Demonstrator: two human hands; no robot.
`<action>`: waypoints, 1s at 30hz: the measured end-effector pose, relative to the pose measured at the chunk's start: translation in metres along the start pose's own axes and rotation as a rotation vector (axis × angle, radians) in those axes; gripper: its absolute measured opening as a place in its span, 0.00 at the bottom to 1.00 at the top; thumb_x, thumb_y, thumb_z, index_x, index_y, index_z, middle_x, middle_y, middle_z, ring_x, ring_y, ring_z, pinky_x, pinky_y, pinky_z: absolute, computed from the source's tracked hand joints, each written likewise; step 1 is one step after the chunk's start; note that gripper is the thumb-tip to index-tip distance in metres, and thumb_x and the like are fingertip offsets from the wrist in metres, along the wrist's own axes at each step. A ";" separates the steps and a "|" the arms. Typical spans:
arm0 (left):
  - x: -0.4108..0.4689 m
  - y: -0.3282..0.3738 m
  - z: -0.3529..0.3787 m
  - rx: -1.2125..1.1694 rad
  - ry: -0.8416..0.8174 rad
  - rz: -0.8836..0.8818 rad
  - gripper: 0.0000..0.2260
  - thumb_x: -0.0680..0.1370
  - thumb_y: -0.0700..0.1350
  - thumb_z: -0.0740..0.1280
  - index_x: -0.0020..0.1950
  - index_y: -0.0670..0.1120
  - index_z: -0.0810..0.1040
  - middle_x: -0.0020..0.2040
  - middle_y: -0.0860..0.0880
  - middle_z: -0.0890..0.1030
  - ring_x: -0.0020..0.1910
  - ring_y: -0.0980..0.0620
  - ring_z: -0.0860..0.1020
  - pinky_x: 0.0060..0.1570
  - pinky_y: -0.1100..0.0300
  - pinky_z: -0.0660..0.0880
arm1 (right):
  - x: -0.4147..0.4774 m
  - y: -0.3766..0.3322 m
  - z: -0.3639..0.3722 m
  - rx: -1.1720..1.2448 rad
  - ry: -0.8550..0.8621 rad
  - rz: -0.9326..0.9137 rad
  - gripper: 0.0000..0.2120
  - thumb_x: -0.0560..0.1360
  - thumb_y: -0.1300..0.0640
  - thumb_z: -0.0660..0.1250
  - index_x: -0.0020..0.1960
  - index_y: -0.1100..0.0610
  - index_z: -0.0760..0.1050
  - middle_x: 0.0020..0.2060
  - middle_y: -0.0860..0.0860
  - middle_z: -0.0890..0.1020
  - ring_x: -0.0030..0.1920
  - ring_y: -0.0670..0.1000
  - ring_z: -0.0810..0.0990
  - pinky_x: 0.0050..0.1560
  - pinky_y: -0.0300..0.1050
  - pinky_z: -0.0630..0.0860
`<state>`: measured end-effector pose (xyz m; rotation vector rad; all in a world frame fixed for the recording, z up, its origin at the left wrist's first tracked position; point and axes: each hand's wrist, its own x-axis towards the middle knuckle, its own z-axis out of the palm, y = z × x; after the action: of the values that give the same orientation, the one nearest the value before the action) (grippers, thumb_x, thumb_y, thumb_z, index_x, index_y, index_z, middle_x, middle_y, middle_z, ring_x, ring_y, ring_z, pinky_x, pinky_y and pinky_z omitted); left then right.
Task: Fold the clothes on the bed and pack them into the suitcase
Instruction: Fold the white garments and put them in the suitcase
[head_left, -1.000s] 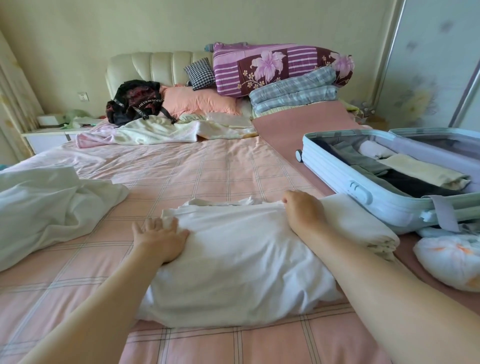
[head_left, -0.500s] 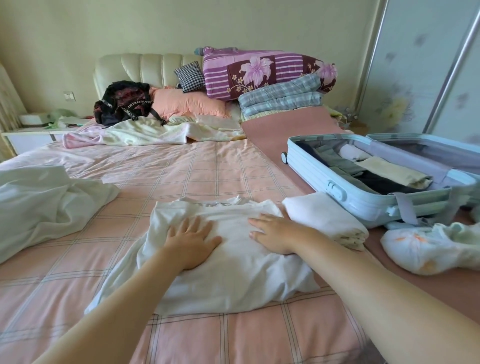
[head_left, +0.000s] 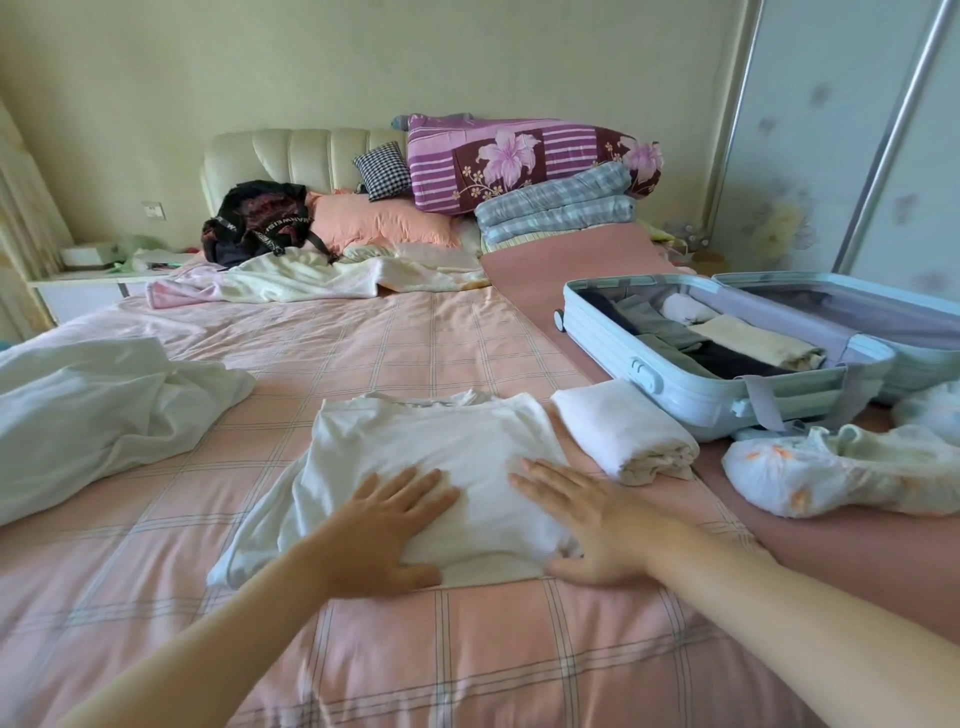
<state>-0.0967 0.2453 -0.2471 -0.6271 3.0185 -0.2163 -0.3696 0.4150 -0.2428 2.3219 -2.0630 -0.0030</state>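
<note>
Holding folded clothes (head_left: 753, 343), open suitcase (head_left: 701, 397)

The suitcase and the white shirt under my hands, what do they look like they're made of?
The suitcase looks like hard moulded plastic: a pale blue, smooth, slightly shiny shell with rigid rounded corners. The white shirt looks like soft matte knit fabric, perhaps cotton: it wrinkles and lies limp.
</note>
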 end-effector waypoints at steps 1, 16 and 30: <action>-0.008 -0.007 -0.002 0.016 -0.018 0.009 0.43 0.72 0.77 0.53 0.78 0.64 0.35 0.80 0.55 0.37 0.80 0.49 0.38 0.77 0.44 0.42 | -0.004 0.003 -0.001 0.042 0.002 0.002 0.46 0.72 0.37 0.58 0.81 0.43 0.36 0.81 0.45 0.38 0.80 0.44 0.38 0.80 0.44 0.43; -0.062 -0.059 -0.022 -0.217 0.051 -0.258 0.29 0.73 0.42 0.72 0.72 0.56 0.71 0.66 0.59 0.75 0.65 0.58 0.73 0.67 0.67 0.64 | 0.006 -0.014 -0.029 0.016 0.081 0.050 0.39 0.63 0.44 0.55 0.75 0.39 0.65 0.69 0.45 0.75 0.70 0.51 0.70 0.71 0.45 0.65; -0.048 -0.106 -0.113 -0.506 -0.023 -0.462 0.16 0.68 0.31 0.60 0.41 0.50 0.80 0.38 0.54 0.79 0.40 0.54 0.75 0.40 0.61 0.71 | 0.059 0.011 -0.081 0.663 0.226 0.379 0.15 0.71 0.62 0.62 0.31 0.54 0.58 0.30 0.52 0.67 0.33 0.51 0.66 0.36 0.48 0.61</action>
<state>-0.0204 0.1823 -0.1190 -1.3440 2.8546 0.5545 -0.3717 0.3571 -0.1605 1.9950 -2.6094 1.0423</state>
